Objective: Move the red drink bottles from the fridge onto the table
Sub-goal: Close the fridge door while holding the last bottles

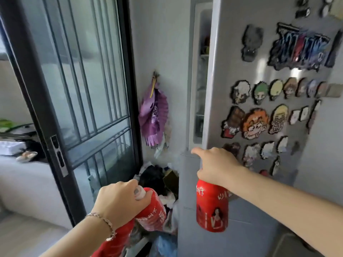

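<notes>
Beside a fridge door (259, 108) covered in magnets, the left hand (118, 203) grips two red bottles (154, 214); the right hand (217, 167) grips another bottle (211, 208).

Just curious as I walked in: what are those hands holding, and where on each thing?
The left hand grips two red bottles by their necks. The right hand holds one red bottle by its top, forefinger stretched toward the fridge door.

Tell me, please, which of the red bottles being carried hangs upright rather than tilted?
The red bottle in the right hand, printed with a figure, hangs upright by its top. The left hand's bottles lean diagonally.
</notes>
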A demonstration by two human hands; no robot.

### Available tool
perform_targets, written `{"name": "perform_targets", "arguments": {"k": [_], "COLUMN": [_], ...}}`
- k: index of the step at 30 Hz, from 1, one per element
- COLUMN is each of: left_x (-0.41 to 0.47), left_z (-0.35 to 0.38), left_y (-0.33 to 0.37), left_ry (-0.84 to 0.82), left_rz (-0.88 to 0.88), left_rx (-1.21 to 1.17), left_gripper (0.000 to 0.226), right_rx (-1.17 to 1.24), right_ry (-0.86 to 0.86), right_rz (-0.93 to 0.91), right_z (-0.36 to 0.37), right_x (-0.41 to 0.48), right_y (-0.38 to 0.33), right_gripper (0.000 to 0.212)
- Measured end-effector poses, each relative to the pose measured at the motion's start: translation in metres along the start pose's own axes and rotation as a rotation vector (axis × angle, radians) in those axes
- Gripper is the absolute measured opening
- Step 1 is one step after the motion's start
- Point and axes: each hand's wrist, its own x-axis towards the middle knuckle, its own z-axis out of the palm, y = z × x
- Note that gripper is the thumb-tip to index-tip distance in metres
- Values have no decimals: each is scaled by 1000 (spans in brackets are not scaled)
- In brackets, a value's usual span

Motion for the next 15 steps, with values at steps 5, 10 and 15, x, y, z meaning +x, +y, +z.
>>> {"name": "perform_targets", "arguments": {"k": [5,10,15], "left_x": [42,91,139], "left_z": [11,31,60], "left_y": [-52,-81,-89], "left_ry": [-57,-61,-30], "left_rz": [26,5,-37], "left_rx": [-16,-7,24], "left_gripper": [50,51,52], "right_rx": [-88,-129,-140], "right_ry": [-117,-123,-79], "right_rz": [153,238,208], "right_z": [22,39,57], "right_x": [87,174,250], "right_y": [-15,-1,21], "right_gripper": [38,58,78]}}
